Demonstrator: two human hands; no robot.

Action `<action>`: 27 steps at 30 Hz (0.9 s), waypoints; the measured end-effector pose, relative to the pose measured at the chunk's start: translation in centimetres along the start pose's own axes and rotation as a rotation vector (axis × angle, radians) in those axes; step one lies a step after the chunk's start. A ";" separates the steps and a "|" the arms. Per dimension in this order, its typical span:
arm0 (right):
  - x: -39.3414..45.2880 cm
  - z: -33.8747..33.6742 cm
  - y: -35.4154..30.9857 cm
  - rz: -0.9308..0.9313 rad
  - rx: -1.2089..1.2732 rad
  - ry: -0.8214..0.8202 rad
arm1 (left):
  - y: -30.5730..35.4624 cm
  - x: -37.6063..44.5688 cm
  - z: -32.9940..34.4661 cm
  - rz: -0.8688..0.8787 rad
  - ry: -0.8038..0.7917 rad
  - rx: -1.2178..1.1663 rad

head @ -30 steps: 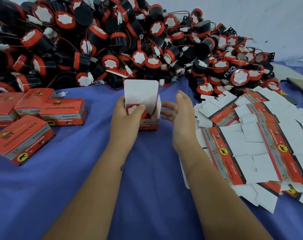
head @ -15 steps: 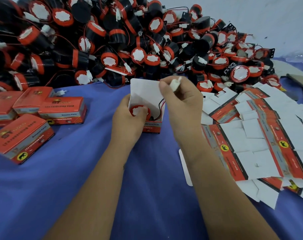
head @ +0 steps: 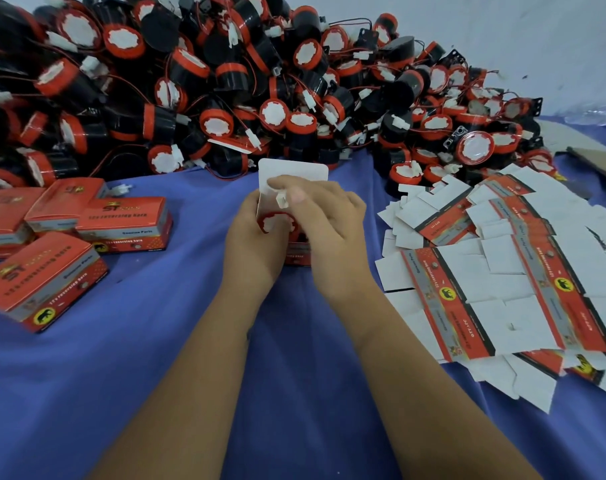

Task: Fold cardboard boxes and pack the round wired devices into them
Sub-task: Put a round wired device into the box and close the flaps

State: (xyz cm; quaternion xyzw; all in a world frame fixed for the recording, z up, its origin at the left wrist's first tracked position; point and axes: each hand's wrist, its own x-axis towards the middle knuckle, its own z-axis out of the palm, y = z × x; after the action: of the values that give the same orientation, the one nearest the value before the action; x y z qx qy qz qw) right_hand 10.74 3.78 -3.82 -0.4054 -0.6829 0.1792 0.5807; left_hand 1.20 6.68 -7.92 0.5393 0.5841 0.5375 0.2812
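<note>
Here, taking the open box point(head: 296, 252) at the middle of the blue-covered desk point(head: 156, 358) as the landmark: far to its left lie four closed red boxes point(head: 72, 233), packed close together, one nearer the viewer and tilted. Behind them and behind the open box, a big heap of round black-and-red wired devices point(head: 260, 81) runs across the back of the desk, white plugs and red wires tangled through it.

The left hand point(head: 256, 244) grips the open box on its left side, fingers curled round it. Inside the box sits one round device point(head: 275, 223), its red rim and white face turned up and showing between the two hands. The box's white lid flap point(head: 292, 173) stands upright at the back.

The right hand point(head: 324, 230) reaches over the box from the right, thumb and forefinger pinching the device's small white plug point(head: 281, 199) just above the device and in front of the flap.

To the right of the box, a loose spread of flat unfolded box blanks point(head: 502, 271) covers the desk, white sides and red printed strips overlapping.
</note>
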 end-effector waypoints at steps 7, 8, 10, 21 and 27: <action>0.2 -1.3 3.2 -0.067 -0.498 0.047 | -0.1 -0.5 -0.3 -0.030 0.035 -0.088; 0.1 -1.5 3.4 -0.092 -0.535 0.039 | 0.0 -0.5 -0.4 -0.036 0.043 -0.085; 0.1 -1.8 3.7 -0.146 -0.592 0.047 | 0.1 -0.6 -0.4 -0.044 0.068 -0.080; 0.2 -1.3 4.1 0.038 -0.315 -0.049 | 0.1 -0.5 -0.4 -0.068 0.145 -0.096; -0.1 -0.8 4.2 0.231 -0.101 -0.091 | 0.3 -0.5 -0.4 -0.057 0.139 -0.046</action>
State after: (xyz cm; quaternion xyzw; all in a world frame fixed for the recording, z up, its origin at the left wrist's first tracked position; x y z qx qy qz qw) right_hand 12.94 6.11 -6.69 -0.5014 -0.6655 0.2285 0.5035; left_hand 1.08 6.04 -7.68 0.4773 0.6046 0.5789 0.2673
